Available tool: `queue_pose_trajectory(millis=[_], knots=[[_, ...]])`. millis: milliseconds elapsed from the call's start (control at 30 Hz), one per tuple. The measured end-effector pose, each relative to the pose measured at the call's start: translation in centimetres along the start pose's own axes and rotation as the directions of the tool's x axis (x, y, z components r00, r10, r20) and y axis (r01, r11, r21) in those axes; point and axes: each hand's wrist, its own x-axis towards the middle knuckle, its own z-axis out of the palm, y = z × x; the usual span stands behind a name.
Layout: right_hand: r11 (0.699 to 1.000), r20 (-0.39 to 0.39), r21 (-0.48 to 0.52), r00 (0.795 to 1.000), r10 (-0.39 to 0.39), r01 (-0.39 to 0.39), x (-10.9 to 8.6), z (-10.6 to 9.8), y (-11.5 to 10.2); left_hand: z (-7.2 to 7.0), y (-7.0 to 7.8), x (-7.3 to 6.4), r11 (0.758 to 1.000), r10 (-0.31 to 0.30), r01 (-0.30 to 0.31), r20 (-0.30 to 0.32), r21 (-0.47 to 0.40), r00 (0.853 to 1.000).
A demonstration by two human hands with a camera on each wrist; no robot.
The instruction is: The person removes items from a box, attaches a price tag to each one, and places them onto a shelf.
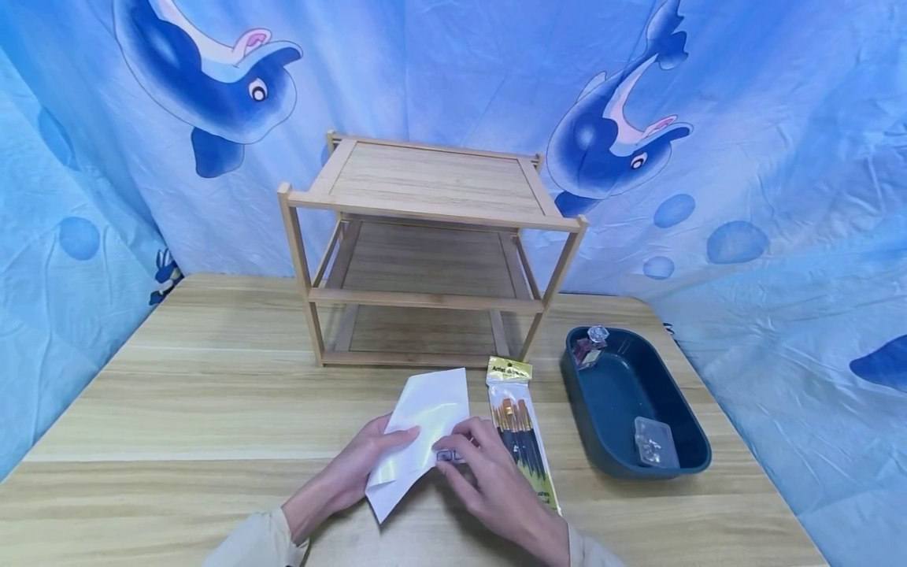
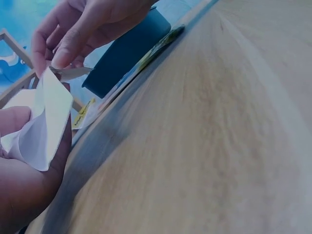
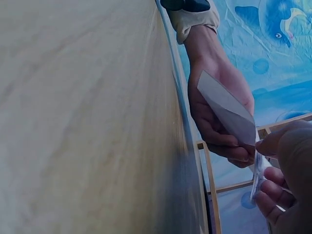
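My left hand [image 1: 357, 465] grips a glossy white sheet [image 1: 432, 405], thumb on its upper face and fingers beneath. The sheet is bent, and its near corner [image 2: 56, 114] folds up in the left wrist view. At the sheet's right edge, my right hand [image 1: 492, 476] pinches a small thin piece with a dark-framed print [image 1: 446, 456], which looks like a sticker or label. In the right wrist view this thin piece [image 3: 257, 178] hangs between thumb and fingers, close against the sheet [image 3: 229, 109]. Whether the two are joined is hidden by the fingertips.
A pack of artist brushes [image 1: 520, 429] lies beside and partly under my right hand. Farther right stands a dark blue tub [image 1: 623, 394] holding a clear plastic case [image 1: 655, 442] and small items. A three-tier wooden rack [image 1: 425, 299] stands behind the sheet on the wooden table [image 1: 177, 394].
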Motion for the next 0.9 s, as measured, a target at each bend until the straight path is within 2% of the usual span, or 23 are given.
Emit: queue_pose_trajectory(millis=[100, 233, 467, 900], knots=[[1.0, 0.02, 0.002, 1.0, -0.001, 0.001, 0.03, 0.02, 0.01, -0.1, -0.04, 0.02, 1.0, 0.005, -0.005, 0.006, 0.014, 1.0], [1.0, 0.007, 0.005, 1.0, -0.012, 0.012, 0.02, 0.25, 0.14, -0.25, 0.02, 0.0, 1.0, 0.009, -0.009, 0.012, 0.024, 1.0], [0.999, 0.02, 0.007, 0.999, -0.033, 0.033, 0.1, 0.26, 0.19, -0.28, 0.12, 0.05, 0.999, -0.012, 0.011, 0.02, 0.034, 1.0], [0.992, 0.019, -0.048, 0.993, -0.117, 0.118, 0.22, 0.45, 0.66, -0.36, 0.01, 0.09, 0.999, -0.025, 0.024, 0.025, 0.047, 0.999]])
